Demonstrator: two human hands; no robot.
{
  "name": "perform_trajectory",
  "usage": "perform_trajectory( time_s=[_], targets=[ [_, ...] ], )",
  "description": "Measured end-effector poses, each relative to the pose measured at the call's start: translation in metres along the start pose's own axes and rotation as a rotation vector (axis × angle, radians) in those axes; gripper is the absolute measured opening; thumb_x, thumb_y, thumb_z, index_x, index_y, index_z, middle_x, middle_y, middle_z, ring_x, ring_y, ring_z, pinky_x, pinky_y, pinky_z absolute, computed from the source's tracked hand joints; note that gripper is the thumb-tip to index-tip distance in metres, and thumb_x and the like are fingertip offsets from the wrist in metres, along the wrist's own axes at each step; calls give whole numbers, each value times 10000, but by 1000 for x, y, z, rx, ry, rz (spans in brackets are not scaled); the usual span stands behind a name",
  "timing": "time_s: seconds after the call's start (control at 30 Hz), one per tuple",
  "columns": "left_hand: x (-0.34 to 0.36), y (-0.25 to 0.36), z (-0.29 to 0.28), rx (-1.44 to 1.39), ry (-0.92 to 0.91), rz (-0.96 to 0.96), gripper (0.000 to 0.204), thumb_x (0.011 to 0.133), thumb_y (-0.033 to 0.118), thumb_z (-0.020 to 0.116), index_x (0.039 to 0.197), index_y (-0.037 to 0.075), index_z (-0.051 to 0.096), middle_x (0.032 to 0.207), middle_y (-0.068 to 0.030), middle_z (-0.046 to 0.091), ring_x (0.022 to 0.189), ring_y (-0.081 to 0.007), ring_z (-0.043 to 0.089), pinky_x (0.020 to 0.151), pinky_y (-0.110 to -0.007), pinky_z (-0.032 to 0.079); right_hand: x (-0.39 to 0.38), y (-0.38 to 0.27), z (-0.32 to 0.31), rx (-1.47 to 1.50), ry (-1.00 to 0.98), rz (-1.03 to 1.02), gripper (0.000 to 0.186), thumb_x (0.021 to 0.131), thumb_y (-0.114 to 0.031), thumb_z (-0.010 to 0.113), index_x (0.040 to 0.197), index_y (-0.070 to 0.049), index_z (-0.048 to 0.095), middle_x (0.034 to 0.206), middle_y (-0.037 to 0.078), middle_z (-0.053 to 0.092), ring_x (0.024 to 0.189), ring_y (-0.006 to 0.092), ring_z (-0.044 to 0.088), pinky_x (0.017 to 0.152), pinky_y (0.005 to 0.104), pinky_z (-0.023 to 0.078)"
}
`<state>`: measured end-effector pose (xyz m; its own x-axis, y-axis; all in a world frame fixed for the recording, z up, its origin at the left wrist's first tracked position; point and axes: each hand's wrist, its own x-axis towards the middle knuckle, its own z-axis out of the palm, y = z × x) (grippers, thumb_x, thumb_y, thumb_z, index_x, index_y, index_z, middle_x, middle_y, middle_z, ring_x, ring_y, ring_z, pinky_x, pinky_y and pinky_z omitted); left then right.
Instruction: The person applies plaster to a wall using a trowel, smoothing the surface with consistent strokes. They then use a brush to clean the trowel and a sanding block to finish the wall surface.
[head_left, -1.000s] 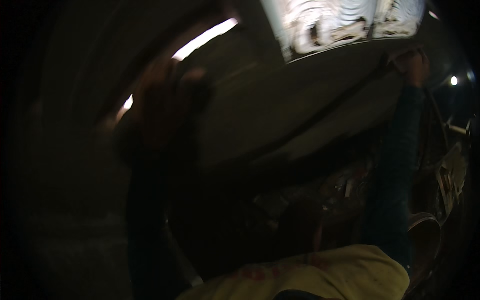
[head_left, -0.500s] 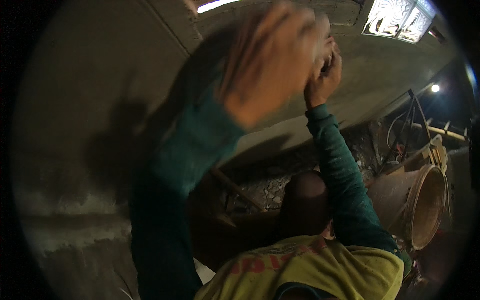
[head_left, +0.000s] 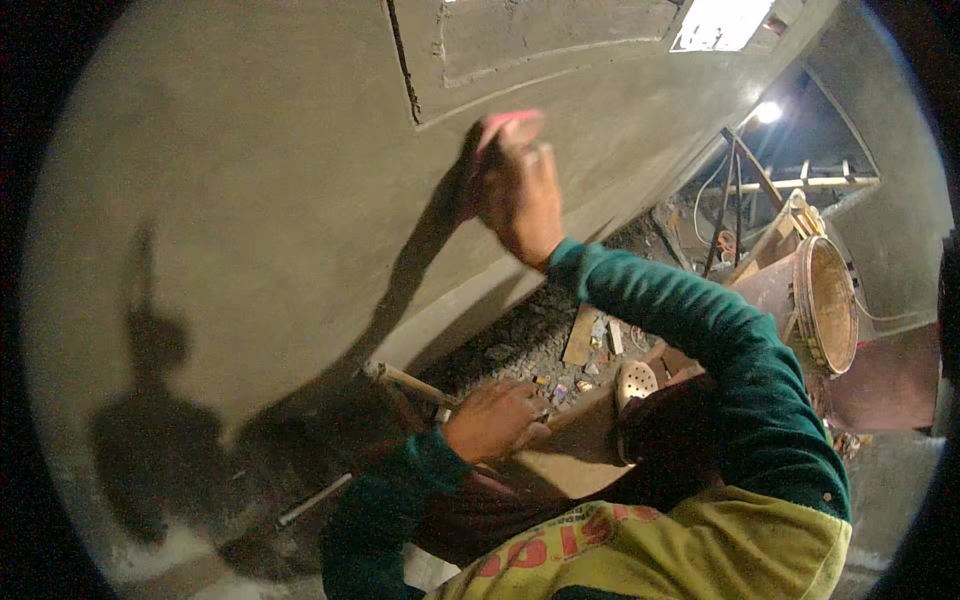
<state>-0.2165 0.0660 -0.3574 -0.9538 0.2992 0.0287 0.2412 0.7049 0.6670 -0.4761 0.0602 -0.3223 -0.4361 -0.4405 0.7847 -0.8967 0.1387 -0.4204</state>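
Observation:
My right hand (head_left: pixel 522 200) is raised to the grey plastered wall (head_left: pixel 270 170), its fingers closed round a flat pinkish-red pad (head_left: pixel 512 124). Motion blurs the pad, and the hand covers much of it, so its exact kind is unclear. The pad is at or close against the wall, below the recessed panel. Lower down, my left hand (head_left: pixel 497 420) hangs over my bent leg with its fingers loosely stretched and nothing visible in them. Next to it is the end of a wooden bar (head_left: pixel 410 382).
A large round container (head_left: pixel 828 305) lies tipped at the right, near wooden poles (head_left: pixel 745 190) and a bright lamp (head_left: pixel 768 112). Rubble (head_left: pixel 500 345) and wood scraps (head_left: pixel 580 335) line the wall's foot. My pale perforated clog (head_left: pixel 636 382) rests on a board.
My left hand has dropped from high on the wall to beside my leg. My right hand has come down and left along the wall, now with the pinkish-red pad. The view has shifted.

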Motion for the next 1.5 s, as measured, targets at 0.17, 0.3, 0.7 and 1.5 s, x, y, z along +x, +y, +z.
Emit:
perform_trajectory(
  time_s=[0.17,0.3,0.7,1.5],
  targets=[
    [1,3,-25,181,-124,101,317,901,270,676,1110,33,691,1091,-194,619,1066,-383,621,909,-502,519,-54,-44,48,-57,-210,-42,683,834,-42,686,1481,-151,496,1319,252,527,1143,450,549,965,491,498],
    [-12,-9,-19,100,-10,-26,260,906,222,652,1084,35,677,1075,-197,618,1043,-386,630,887,-489,529,-26,67,36,-222,385,89,521,922,-47,579,1430,34,493,1465,287,501,1314,434,513,1138,454,387],
    [20,12,-60,10,-636,-305,381,972,306,626,1172,-18,632,1149,-252,614,1083,-429,616,951,-518,498,-21,-87,58,56,356,144,609,804,57,652,1391,-101,617,1182,262,630,1070,429,628,925,441,530],
    [-45,21,-12,-50,89,-193,492,920,417,694,1163,-10,667,1023,-213,632,1004,-410,643,891,-503,510,-59,-12,66,-86,350,-15,595,829,-153,709,1401,-71,567,1387,239,576,1204,424,587,1035,500,467]
  ],
)
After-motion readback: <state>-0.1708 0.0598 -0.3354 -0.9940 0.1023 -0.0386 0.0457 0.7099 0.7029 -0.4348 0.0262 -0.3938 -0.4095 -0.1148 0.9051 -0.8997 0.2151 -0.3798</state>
